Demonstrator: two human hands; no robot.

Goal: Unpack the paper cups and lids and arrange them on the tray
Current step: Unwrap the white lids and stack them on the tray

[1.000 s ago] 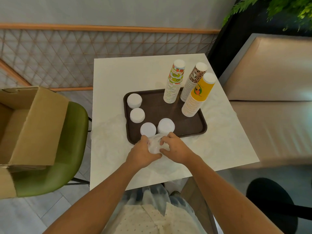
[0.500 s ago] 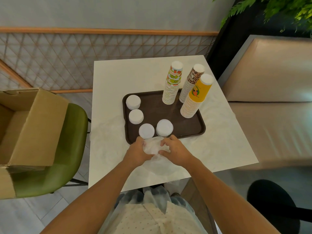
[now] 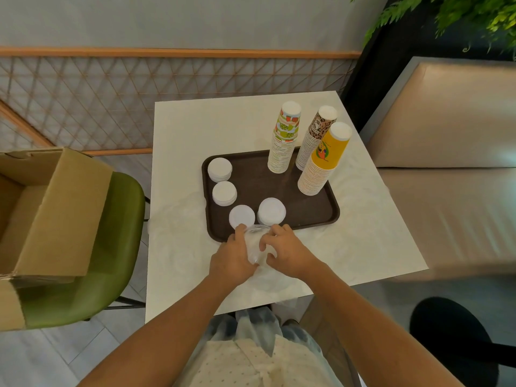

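Observation:
A dark brown tray point(image 3: 304, 216) lies on the white table point(image 3: 195, 129). Three upside-down cup stacks stand at its right: fruit-patterned point(image 3: 284, 138), leopard-patterned point(image 3: 317, 135) and yellow point(image 3: 321, 160). Several white lid stacks point(image 3: 219, 169) sit along the tray's left and front. At the tray's near edge, my left hand point(image 3: 231, 258) and my right hand point(image 3: 284, 251) both grip a stack of lids in a clear plastic bag point(image 3: 255, 243). The bag's loose end trails toward me on the table.
An open cardboard box point(image 3: 47, 210) rests on a green chair point(image 3: 111, 247) to the left. Crumpled clear plastic point(image 3: 178, 219) lies on the table left of the tray. A beige bench point(image 3: 446, 163) stands on the right, a black stool point(image 3: 458, 344) at the lower right.
Both hands stay at the tray's near edge. They have closed in tighter round the bagged lids, with the fingers shifting on the plastic.

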